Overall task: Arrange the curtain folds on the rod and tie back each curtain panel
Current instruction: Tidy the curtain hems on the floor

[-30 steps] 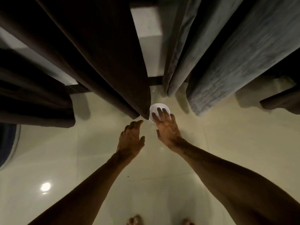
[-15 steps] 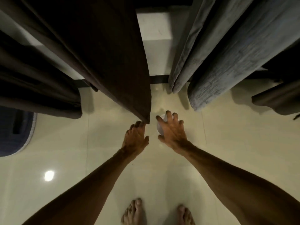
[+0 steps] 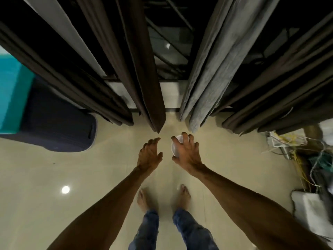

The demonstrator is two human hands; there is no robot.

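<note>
left hand: the left hand [image 3: 149, 156] is stretched forward, fingers loosely curled, holding nothing; its fingertips are near the bottom corner of the brown curtain panel [image 3: 144, 78] but not touching it
right hand: the right hand [image 3: 188, 155] has its fingers spread and curled over a white round object [image 3: 175, 147], thumb under its near edge, gripping it; can't tell if the object sits on the floor or is lifted
brown curtain panel: hangs left of centre in tight folds, bottom tip just above the left hand
grey curtain panel: the grey curtain panel [image 3: 205, 83] hangs right of centre, hem just beyond the right hand's fingertips
gap: dark window glass [image 3: 169, 42] shows between the two panels
outer folds: more dark folds [image 3: 63, 73] far left, and the same far right
floor: beige glossy floor [image 3: 54, 177] with a bright light spot [image 3: 65, 189]
left side: dark blue mat [image 3: 54, 127] beside a teal block [image 3: 12, 96]
right side: tangle of cables [image 3: 299, 156], blurred
below: bare feet [image 3: 144, 197] and jeans legs [image 3: 149, 230] between the forearms
</note>
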